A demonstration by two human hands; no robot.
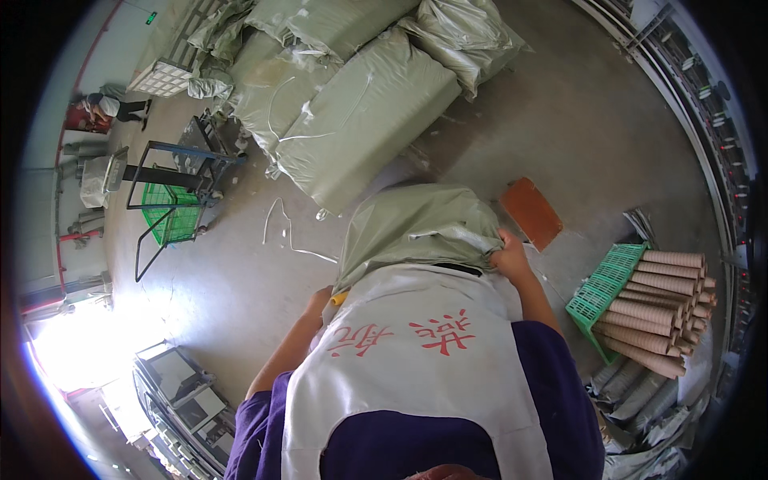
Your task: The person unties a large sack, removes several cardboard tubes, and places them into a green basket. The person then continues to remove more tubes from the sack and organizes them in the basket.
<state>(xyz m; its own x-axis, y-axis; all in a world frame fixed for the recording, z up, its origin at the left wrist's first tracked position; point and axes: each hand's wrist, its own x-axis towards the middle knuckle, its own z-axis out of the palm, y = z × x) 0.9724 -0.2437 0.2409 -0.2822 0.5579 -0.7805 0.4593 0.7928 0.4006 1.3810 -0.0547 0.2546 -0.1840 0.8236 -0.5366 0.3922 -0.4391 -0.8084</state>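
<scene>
A grey-green woven plastic sack (424, 216) stands upright right in front of my body, its top side bulging and creased. My right hand (507, 254) grips the right edge of this sack, fingers curled over the material. At the sack's left side is my left hand (322, 301), half covered by my white apron (400, 336) and the sack; its fingers are hidden. Beside that hand a small yellow piece (340, 298) sticks out, too little of it showing to name.
Large filled sacks (368, 120) lie piled ahead. An orange-brown board (532, 214) is on the floor. To the right, a green crate (604, 292) holds yarn cones (648, 316). A blue-framed trolley (172, 200) stands left near a green basket (164, 210). Another person (112, 108) is far left.
</scene>
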